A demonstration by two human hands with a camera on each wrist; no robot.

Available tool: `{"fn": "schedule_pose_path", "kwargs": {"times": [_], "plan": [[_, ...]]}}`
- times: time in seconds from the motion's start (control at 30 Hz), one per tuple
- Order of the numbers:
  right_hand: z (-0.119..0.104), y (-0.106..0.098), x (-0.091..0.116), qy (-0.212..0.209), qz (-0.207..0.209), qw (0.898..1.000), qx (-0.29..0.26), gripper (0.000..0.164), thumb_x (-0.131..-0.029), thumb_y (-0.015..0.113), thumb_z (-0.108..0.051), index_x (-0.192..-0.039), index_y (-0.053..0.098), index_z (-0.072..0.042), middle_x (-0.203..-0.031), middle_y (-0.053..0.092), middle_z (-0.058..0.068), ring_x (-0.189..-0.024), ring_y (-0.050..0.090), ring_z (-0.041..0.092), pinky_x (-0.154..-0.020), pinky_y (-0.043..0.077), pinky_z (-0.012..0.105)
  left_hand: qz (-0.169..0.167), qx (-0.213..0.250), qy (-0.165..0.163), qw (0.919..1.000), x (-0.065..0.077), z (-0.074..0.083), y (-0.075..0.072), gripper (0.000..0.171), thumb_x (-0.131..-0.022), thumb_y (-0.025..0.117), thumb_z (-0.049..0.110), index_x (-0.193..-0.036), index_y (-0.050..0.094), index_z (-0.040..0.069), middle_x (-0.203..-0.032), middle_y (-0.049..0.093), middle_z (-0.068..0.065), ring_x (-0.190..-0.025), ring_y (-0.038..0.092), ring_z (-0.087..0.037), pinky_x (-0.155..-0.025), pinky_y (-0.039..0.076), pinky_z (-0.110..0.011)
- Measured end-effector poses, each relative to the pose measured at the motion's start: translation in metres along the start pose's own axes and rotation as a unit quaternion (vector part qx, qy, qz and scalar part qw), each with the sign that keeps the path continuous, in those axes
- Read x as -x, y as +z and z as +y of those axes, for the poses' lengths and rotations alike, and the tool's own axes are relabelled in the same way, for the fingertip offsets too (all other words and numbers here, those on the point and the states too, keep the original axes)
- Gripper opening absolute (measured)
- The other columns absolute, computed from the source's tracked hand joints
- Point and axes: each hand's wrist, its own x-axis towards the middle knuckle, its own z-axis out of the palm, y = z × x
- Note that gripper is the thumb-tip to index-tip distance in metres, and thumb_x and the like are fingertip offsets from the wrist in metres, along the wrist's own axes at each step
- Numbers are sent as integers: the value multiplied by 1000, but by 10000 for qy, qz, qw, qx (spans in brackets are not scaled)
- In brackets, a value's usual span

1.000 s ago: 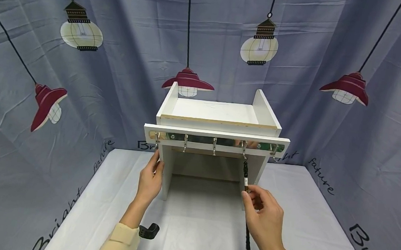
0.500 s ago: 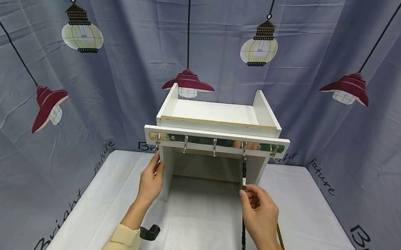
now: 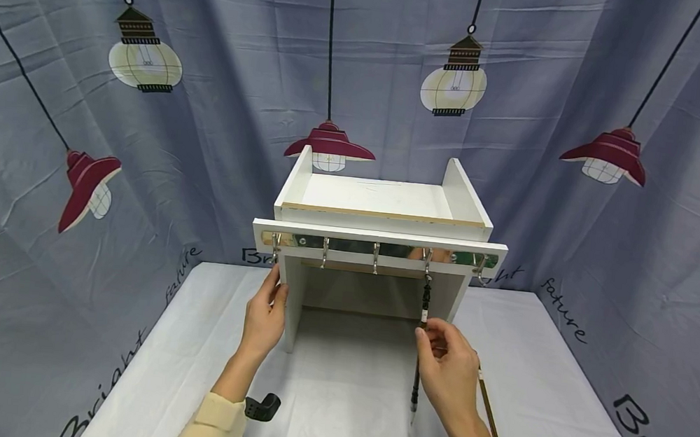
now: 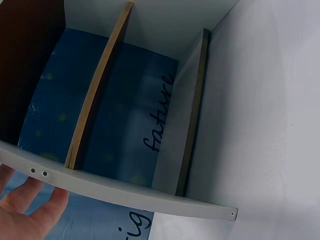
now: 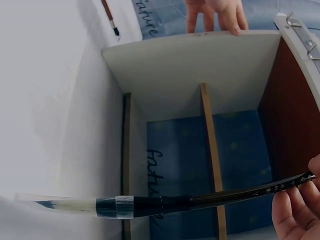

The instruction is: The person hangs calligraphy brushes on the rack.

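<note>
My right hand (image 3: 449, 369) has its thumb and fingertips closed on the dark handle of a calligraphy brush (image 5: 165, 205), leaving no gap beyond the handle itself. The brush points bristles down in front of the white wooden shelf (image 3: 381, 223), its upper end at the fourth metal hook (image 3: 428, 258) from the left; I cannot tell whether a loop is caught on it. The bristles are pale with a dark tip. Just beside my right wrist a slim brown rod (image 3: 489, 411) slants down; I can't see what bears it. My left hand (image 3: 263, 326) touches the left side panel (image 3: 292, 304) with fairly straight fingers, gripping nothing.
</note>
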Motion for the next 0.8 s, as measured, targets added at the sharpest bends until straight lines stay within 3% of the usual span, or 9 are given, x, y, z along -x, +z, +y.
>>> {"fn": "schedule_pose_path", "kwargs": {"times": [0.53,0.8], "plan": [[7,13,-11,339,-376,9987,77,14,-89,79,-4,-101,71,-3,-83,71,3,-71,66,15,-64,49,7,2,-69,-10,10000,0,-2,0,54,-111,47,20,-161,32,4,-162,40,-21,-136,57,-37,-107,52,-51],[6,16,-15,584,-511,9969,142,12,-90,77,-7,-101,71,-4,-85,72,4,-73,67,15,-64,54,17,26,-114,31,9999,-1,-4,1,55,-111,47,22,-161,32,5,-161,41,-20,-135,58,-36,-106,53,-52]]}}
